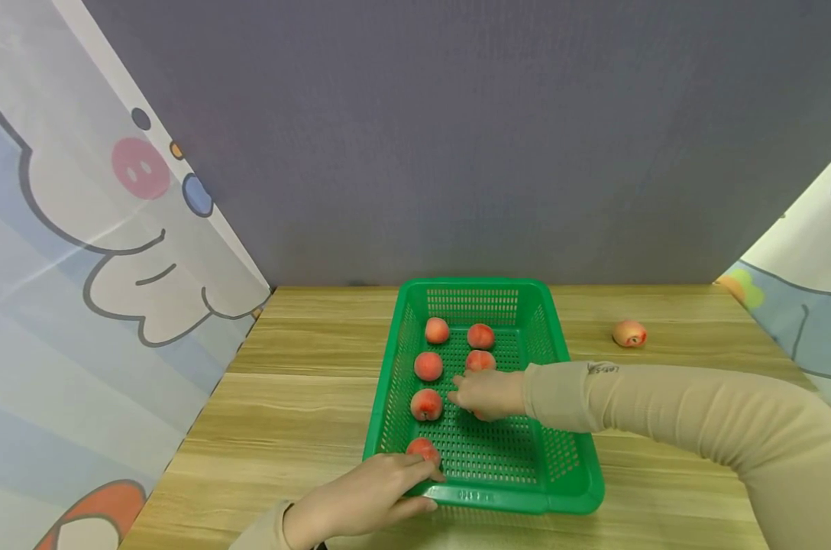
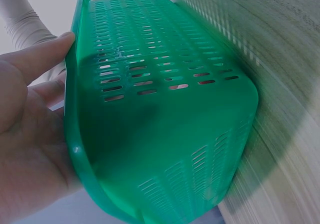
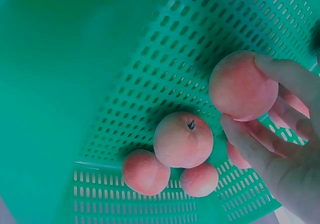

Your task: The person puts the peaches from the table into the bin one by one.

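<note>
A green slatted basket (image 1: 477, 496) stands on the table with several red-orange peaches inside. Its left column includes a peach (image 1: 425, 405) in the middle and a peach (image 1: 423, 449) at the front corner, partly covered by my left hand (image 1: 367, 493). That hand grips the front left rim (image 2: 74, 129), fingers over the inside and thumb outside. Inside the basket, my right hand (image 1: 487, 393) holds a peach (image 3: 243, 86) between thumb and fingers, mostly hidden in the head view. Beyond it, in the right wrist view, lie a peach with a stem (image 3: 183, 143) and smaller-looking peaches (image 3: 146, 173).
One more peach (image 1: 629, 333) lies on the wooden table (image 1: 299, 397) to the right of the basket. A grey panel (image 1: 457, 137) rises along the table's back edge. Cartoon-printed sheets (image 1: 65, 252) flank both sides.
</note>
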A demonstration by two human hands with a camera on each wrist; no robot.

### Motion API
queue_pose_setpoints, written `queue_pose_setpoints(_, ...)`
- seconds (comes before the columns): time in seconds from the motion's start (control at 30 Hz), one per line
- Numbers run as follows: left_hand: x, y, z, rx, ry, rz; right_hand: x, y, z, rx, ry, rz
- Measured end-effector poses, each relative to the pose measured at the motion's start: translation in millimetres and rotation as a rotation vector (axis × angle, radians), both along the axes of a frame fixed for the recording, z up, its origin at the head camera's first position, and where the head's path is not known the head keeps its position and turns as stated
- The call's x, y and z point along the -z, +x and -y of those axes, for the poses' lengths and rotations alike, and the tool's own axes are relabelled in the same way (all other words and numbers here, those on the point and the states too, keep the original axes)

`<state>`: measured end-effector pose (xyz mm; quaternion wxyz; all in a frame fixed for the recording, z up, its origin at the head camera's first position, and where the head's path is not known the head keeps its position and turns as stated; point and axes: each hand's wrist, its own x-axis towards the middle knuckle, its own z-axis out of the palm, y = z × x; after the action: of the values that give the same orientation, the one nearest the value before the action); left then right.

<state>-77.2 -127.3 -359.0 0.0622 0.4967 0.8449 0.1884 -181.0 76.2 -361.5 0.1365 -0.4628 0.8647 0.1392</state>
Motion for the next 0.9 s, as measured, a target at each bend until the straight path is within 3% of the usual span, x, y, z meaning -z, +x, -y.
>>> queue_pose_setpoints(0.9,-1.8,0.2,-0.6,0.001,-0.002,0.007,-1.2,1.7,5.5,0.034,0.063,0.033)
